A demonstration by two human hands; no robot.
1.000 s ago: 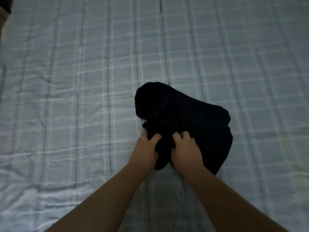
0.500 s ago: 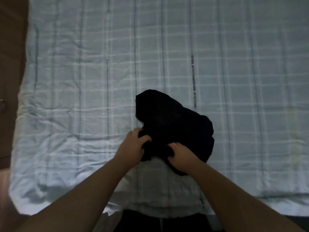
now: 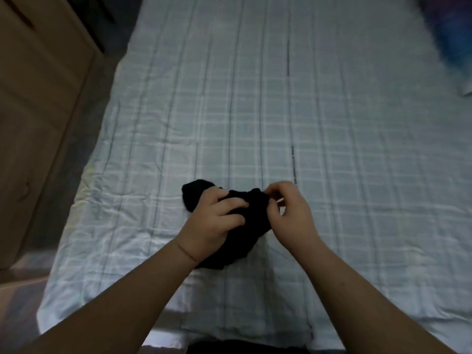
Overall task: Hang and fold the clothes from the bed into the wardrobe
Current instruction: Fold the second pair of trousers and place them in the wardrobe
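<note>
- The left hand (image 3: 214, 221) is gripping a bunched black cloth garment (image 3: 245, 226) with curled fingers.
- The right hand (image 3: 291, 213) is pinching its upper edge.
- The garment is lying near the front of the pale checked bed sheet (image 3: 255, 111).

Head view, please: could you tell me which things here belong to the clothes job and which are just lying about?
Job:
black garment, bunched on the bed
left hand, gripping it
right hand, pinching its edge

Lying about:
blurred blue item, far right on the bed
wooden furniture, left of the bed

Black garment (image 3: 245, 226) matt cloth; bedsheet (image 3: 255, 111) wrinkled cotton-like.
</note>
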